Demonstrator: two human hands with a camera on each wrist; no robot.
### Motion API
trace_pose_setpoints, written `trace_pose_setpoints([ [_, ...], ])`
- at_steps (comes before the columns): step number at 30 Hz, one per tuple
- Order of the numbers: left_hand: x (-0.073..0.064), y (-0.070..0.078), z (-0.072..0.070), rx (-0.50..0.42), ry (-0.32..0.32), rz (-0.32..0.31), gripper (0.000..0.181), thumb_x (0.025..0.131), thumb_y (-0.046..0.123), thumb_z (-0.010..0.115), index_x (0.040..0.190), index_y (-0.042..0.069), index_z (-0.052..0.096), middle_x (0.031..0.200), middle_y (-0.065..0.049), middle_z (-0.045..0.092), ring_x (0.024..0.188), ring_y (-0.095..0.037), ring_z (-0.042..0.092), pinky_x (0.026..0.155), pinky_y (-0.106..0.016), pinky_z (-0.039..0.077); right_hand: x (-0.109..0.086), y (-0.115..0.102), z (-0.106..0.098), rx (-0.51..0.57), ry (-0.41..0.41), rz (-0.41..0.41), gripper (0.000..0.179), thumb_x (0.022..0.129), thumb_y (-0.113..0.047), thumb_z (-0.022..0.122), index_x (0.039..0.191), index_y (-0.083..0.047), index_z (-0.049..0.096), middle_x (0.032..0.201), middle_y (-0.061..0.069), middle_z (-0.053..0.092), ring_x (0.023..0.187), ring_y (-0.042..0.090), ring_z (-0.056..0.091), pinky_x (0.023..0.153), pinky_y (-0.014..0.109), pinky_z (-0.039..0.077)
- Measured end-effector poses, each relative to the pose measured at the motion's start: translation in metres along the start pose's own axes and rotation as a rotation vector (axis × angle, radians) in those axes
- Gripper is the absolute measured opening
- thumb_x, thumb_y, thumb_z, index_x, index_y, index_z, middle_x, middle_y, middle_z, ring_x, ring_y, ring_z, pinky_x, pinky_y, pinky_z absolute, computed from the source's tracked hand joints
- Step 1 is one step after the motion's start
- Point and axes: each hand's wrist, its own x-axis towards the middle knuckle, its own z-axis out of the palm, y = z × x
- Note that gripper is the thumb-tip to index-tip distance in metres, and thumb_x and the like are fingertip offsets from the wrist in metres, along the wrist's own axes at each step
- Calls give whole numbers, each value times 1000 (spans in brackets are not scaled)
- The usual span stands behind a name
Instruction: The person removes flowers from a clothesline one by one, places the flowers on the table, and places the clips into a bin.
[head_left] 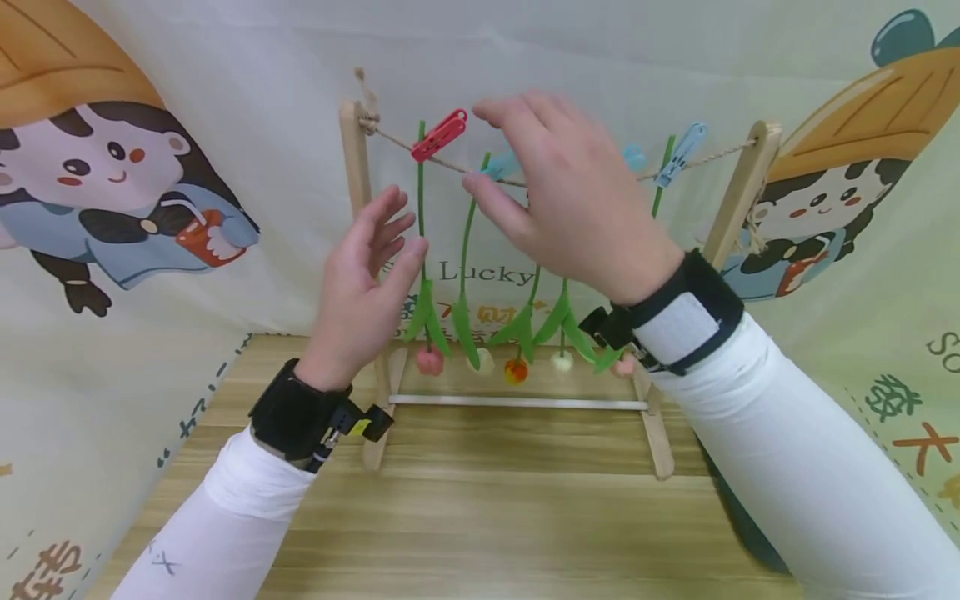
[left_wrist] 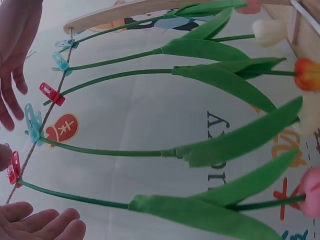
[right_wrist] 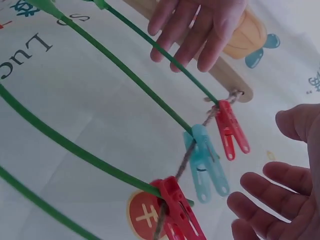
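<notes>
Several artificial tulips hang upside down from a twine line [head_left: 392, 140], each stem clipped by a plastic clothespin. A red clothespin [head_left: 440, 135] holds the leftmost stem, with a pink tulip [head_left: 430, 361] at its lower end. Beside it is a light blue clothespin [right_wrist: 206, 162], and another red clothespin [left_wrist: 51, 94] follows. My left hand [head_left: 367, 287] is held up, fingers loose, near the leftmost stem and holding nothing. Just right of the first red clothespin, my right hand [head_left: 577, 192] hovers with fingers apart, also holding nothing. In the head view it hides part of the line.
The line is tied between two wooden posts [head_left: 738, 196], joined low down by a white rod [head_left: 517, 402]. This frame stands on a wood-grain table [head_left: 480, 525]. A printed cloth [head_left: 292, 75] hangs behind. Something dark [head_left: 738, 508] shows beneath the right sleeve.
</notes>
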Motion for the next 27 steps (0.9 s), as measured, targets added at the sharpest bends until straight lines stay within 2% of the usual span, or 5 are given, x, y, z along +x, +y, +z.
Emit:
trace_pose_setpoints([
  [3, 4, -2, 5, -35, 7, -21, 58, 110, 12, 57, 162, -2, 35, 160, -14, 47, 142, -27, 53, 118, -36, 43, 14, 4, 6, -5, -37, 52, 54, 109, -36, 60, 148, 0, 56, 142, 17, 65, 134, 34, 57, 117, 45, 42],
  [7, 9, -5, 12, -78, 29, -25, 52, 110, 7, 55, 160, -2, 40, 151, -19, 55, 133, -35, 60, 114, -35, 48, 31, 5, 12, 5, -109, 123, 53, 111, -36, 55, 151, -1, 54, 142, 14, 65, 133, 29, 59, 116, 41, 43],
  [14, 10, -6, 16, -45, 79, -59, 44, 109, 2, 55, 153, -1, 51, 129, -19, 66, 106, -26, 71, 96, -32, 58, 48, 1, 16, 82, -208, 235, 40, 114, -29, 51, 141, -3, 63, 133, 10, 69, 121, 21, 63, 105, 32, 50],
  [18, 10, -5, 17, -7, 112, -80, 40, 108, 0, 59, 147, -1, 57, 117, -17, 71, 90, -21, 72, 82, -29, 61, 48, 1, 17, 125, -212, 265, 33, 113, -24, 53, 135, -3, 67, 127, 8, 70, 115, 19, 64, 99, 29, 51],
  [27, 10, -6, 17, 2, 132, -83, 35, 106, -2, 61, 141, -2, 62, 110, -14, 71, 85, -20, 72, 78, -28, 62, 46, 4, 14, 104, -138, 238, 25, 111, -24, 60, 122, -8, 75, 116, 1, 76, 101, 16, 62, 105, 36, 40],
])
